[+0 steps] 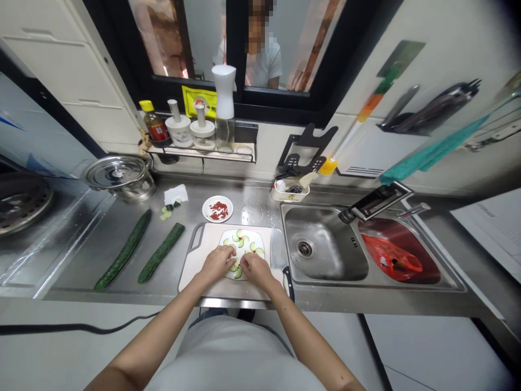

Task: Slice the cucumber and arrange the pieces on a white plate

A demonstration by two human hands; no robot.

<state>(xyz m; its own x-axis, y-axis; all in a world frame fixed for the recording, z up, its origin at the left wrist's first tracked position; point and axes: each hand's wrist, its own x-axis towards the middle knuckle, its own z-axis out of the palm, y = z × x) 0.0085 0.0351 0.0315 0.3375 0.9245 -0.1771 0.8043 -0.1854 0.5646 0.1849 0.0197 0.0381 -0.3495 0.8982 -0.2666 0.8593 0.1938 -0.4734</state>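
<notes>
Both of my hands are over a white plate [248,241] that lies on a light cutting board [191,274] with a grey edge. Thin green-rimmed cucumber slices [240,239] form curved pinwheel shapes on the plate, with small red pieces at some centres. My left hand [220,262] rests at the plate's left side, fingers bent and thumb and forefinger apart. At the lower right of the plate, my right hand [257,270] has its fingertips pinched together close to the slices; anything between them is too small to make out. Just behind the board sits a small dish [207,210] of red pieces [218,210].
Two whole cucumbers [127,252] lie to the left. A knife [279,247] rests along the board's right side, beside the sink [325,277]. A lidded steel pot [132,184] stands back left; cucumber scraps [166,214] lie near a white tissue [176,194]. Bottles and jars fill a shelf [203,155].
</notes>
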